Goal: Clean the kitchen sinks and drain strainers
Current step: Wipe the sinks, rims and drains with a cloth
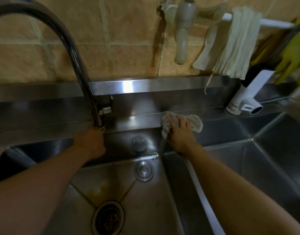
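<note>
1. Spanned the whole lower half of the frame: two steel sinks, the left sink point(146, 209) and the right sink point(247, 167), split by a divider point(196, 184) running from lower right up to frame centre.
2. Ran left to right across the middle of the frame: the back ledge point(142, 119), its long axis horizontal, just above both basins.
3. Arched from upper left down to the ledge: the faucet point(74, 53), its base wrapped by the left hand point(92, 141), grip closed round the stem.
4. Lay on the ledge right of centre: the rag point(196, 122), pressed down by the right hand point(179, 128), grip bunching the cloth's left part.
5. Sat at bottom centre: the drain strainer point(108, 217), well below both hands, nearer the left arm.
6. Judged: probably wiping along the ledge's axis, with faucet base leftward of the rag and unwiped ledge rightward.
</note>
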{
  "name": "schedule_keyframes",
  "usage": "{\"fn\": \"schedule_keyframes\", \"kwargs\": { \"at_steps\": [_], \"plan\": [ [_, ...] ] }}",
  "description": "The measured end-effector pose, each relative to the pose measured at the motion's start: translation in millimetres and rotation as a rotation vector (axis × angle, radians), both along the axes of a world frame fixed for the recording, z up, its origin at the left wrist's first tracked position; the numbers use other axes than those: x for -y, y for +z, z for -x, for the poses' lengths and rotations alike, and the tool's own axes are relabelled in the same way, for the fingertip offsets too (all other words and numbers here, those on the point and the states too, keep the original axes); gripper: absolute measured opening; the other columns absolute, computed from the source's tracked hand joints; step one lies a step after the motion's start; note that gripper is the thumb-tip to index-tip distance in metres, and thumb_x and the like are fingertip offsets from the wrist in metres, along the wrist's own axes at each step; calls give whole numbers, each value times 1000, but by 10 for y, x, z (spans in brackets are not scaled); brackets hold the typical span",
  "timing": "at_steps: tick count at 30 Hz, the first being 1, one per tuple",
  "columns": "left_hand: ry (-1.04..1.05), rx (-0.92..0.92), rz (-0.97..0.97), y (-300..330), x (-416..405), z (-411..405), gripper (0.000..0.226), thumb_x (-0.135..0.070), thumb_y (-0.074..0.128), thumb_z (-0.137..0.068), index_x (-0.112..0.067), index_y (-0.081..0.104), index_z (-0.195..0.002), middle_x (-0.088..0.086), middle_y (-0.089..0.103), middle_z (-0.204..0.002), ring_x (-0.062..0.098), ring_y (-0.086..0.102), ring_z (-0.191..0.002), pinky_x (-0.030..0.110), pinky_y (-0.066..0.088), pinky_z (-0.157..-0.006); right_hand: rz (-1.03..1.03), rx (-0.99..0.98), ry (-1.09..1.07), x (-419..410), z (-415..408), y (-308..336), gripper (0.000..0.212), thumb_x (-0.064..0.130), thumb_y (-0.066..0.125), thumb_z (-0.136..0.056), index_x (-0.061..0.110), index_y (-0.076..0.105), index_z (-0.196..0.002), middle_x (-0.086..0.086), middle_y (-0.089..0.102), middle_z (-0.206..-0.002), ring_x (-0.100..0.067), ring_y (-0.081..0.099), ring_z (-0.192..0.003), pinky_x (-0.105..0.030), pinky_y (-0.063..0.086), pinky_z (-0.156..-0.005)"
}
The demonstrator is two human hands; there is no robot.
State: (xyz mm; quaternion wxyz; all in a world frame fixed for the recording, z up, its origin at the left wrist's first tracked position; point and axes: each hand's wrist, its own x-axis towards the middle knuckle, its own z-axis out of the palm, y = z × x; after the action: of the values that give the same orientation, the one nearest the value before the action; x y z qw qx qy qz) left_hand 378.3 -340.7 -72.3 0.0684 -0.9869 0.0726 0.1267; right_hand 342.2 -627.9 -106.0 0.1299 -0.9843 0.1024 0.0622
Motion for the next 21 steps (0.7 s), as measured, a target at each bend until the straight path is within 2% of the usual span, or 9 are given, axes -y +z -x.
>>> {"fn": "schedule_keyframes", "kwargs": {
  "at_steps": [5,10,13,18,21],
  "plan": [
    [-77,-22,5,22,-93,9,57,-30,61,-81,-9,46,-132,15,53,-126,30,56,-112,36,47,-91,44,58,-68,-104,702,13,71,37,49,-95,32,8,-153,-8,-1,-158,-39,9,-142,-47,18,-116],
    [-155,3,-10,65,-129,69,58,-29,59,-83,-11,42,-135,13,52,-129,29,55,-114,34,46,-90,35,12,-180,-244,1440,112,71,44,44,-97,38,-2,-151,0,-9,-158,-33,3,-144,-49,21,-114],
    [-180,-12,-29,73,-179,61,64,-30,58,-84,-10,34,-141,14,46,-136,30,52,-119,34,44,-96,64,-13,-203,-322,1714,117,75,46,46,-95,38,-3,-151,2,-7,-158,-31,0,-145,-50,20,-115],
    [-214,-15,-24,52,-274,57,76,-37,56,-87,-14,20,-150,14,32,-148,31,42,-130,38,37,-105,50,-57,-244,-358,1524,171,85,46,52,-92,36,-8,-151,1,-14,-158,-31,-13,-146,-52,9,-117],
    [-210,-6,-13,21,-277,46,77,-39,57,-85,-17,21,-150,13,31,-149,32,38,-133,39,35,-108,3,-69,-250,-360,1146,205,87,50,51,-91,33,-8,-152,1,-20,-158,-30,-21,-144,-52,2,-117]
  ]
}}
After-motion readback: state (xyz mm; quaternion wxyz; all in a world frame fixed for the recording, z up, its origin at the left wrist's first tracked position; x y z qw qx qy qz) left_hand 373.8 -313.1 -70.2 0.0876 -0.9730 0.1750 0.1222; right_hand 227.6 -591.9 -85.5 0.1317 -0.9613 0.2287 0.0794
